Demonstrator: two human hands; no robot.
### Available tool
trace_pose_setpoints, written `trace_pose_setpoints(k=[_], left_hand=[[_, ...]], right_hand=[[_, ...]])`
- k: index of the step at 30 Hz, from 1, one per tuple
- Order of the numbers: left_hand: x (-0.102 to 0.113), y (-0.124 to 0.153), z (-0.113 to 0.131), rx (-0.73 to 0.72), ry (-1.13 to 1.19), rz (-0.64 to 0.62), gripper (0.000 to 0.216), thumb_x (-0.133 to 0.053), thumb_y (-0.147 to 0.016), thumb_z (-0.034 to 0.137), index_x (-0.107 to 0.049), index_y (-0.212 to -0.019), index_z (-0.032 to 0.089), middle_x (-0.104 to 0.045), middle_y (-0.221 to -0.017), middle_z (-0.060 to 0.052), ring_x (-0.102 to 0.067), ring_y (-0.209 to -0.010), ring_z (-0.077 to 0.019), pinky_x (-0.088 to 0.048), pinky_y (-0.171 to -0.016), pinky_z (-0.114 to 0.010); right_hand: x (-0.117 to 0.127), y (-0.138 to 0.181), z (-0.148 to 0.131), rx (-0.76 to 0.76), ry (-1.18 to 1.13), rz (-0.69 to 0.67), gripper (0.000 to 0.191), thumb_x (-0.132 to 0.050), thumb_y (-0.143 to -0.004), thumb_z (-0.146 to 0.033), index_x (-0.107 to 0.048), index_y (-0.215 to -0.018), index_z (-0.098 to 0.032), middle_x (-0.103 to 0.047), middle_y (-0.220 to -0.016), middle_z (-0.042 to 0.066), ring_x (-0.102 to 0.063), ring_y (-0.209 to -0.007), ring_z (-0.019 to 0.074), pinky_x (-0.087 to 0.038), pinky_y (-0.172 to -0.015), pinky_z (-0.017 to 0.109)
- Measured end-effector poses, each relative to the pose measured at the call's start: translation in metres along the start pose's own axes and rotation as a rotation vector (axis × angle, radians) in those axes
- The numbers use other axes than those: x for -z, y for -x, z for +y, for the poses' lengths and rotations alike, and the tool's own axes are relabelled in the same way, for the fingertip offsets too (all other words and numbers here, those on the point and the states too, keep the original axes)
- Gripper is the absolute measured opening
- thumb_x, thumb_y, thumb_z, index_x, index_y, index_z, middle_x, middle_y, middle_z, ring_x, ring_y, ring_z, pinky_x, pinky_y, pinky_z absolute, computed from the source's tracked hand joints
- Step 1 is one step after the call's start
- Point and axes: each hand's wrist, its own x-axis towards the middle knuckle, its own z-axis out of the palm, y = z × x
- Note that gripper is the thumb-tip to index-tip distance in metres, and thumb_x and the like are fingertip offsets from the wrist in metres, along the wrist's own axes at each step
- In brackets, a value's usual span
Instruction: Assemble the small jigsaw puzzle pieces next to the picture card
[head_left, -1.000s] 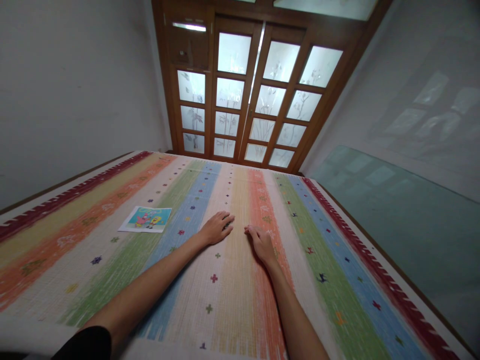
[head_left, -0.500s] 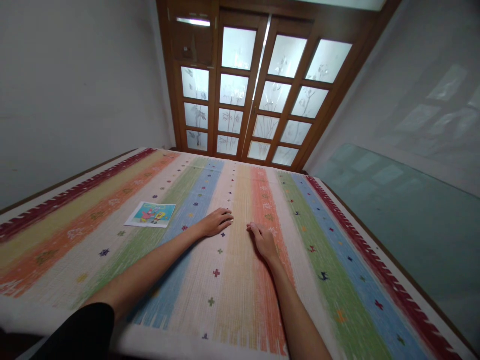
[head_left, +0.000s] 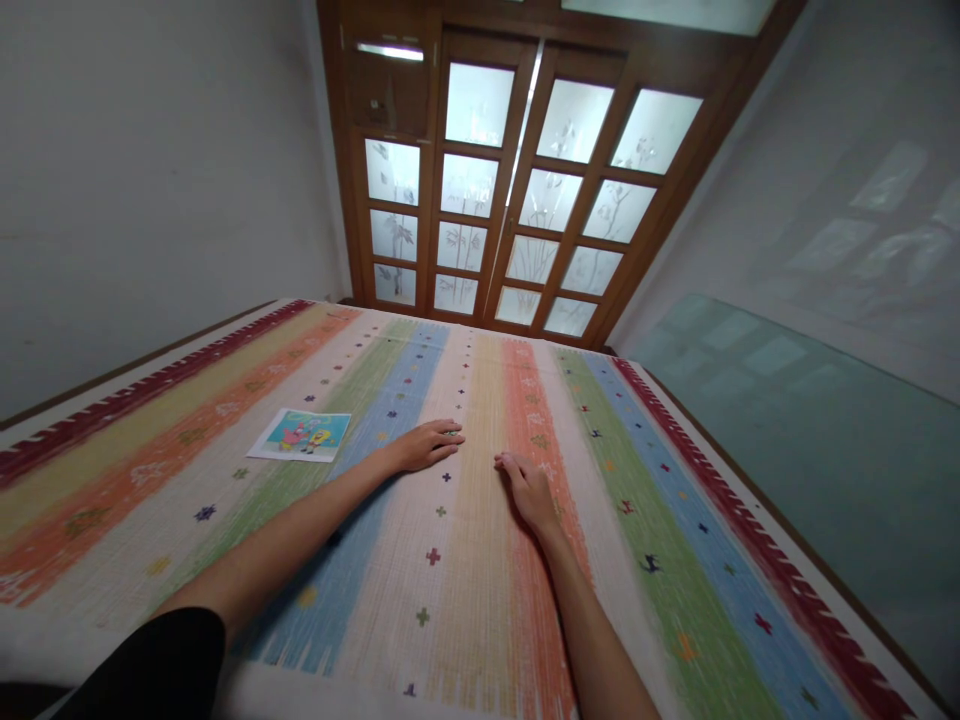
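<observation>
**Two flat hands on a striped woven cloth**

The left hand (head_left: 424, 446) lies palm down, fingers spread, on the coarse, rainbow-striped woven cloth (head_left: 675, 560). The right hand (head_left: 527, 488) rests just right of it, open, fingers loosely curled, gripping nothing. A small rectangular glossy cartoon picture card (head_left: 301, 435) lies flat to the far left. Beyond the cloth stand brown wooden doors with frosted glass panes (head_left: 517, 190)

Home room: striped rug (head_left: 480, 560), wooden doors (head_left: 517, 190)

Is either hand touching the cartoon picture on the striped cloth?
No, the cartoon picture lies apart from the left hand, and the right hand is farther still.
</observation>
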Motion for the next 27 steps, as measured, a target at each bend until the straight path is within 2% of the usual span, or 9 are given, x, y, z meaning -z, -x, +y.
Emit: trace_pose_setpoints(k=[12,17,21,27], left_hand=[[0.023,0.012,-0.062,0.194,-0.071,0.052,0.044,-0.043,-0.105,0.042,-0.073,-0.127,0.02,-0.064,-0.144,-0.012,-0.058,-0.136,-0.0252,-0.044,-0.115,-0.042],[0.037,0.02,-0.083,0.277,-0.108,0.063,0.047,-0.041,-0.103,0.046,-0.075,-0.124,0.021,-0.067,-0.141,-0.008,-0.058,-0.136,-0.0255,-0.043,-0.117,-0.042],[0.047,0.025,-0.089,0.316,-0.126,0.059,0.048,-0.04,-0.103,0.047,-0.075,-0.124,0.022,-0.069,-0.138,-0.007,-0.058,-0.136,-0.0258,-0.043,-0.117,-0.043],[0.059,0.029,-0.083,0.315,-0.138,0.014,0.048,-0.039,-0.102,0.046,-0.075,-0.123,0.021,-0.067,-0.14,-0.01,-0.059,-0.134,-0.0255,-0.044,-0.116,-0.04]], right_hand=[[0.001,0.001,0.001,0.008,0.001,0.008,0.051,-0.045,-0.093,-0.059,-0.073,-0.078,-0.02,-0.078,-0.102,0.013,-0.071,-0.097,0.0281,-0.051,-0.093,0.04],[0.001,0.0,-0.001,0.001,-0.001,0.006,0.052,-0.046,-0.092,-0.062,-0.075,-0.079,-0.02,-0.078,-0.103,0.013,-0.071,-0.098,0.0283,-0.051,-0.094,0.04],[0.0,0.001,0.001,-0.008,-0.006,0.009,0.053,-0.046,-0.092,-0.062,-0.075,-0.08,-0.02,-0.078,-0.104,0.013,-0.07,-0.1,0.0286,-0.051,-0.095,0.041],[0.0,0.001,0.002,0.004,-0.006,0.01,0.052,-0.046,-0.094,-0.061,-0.076,-0.08,-0.02,-0.078,-0.104,0.013,-0.07,-0.099,0.0288,-0.051,-0.095,0.042]])
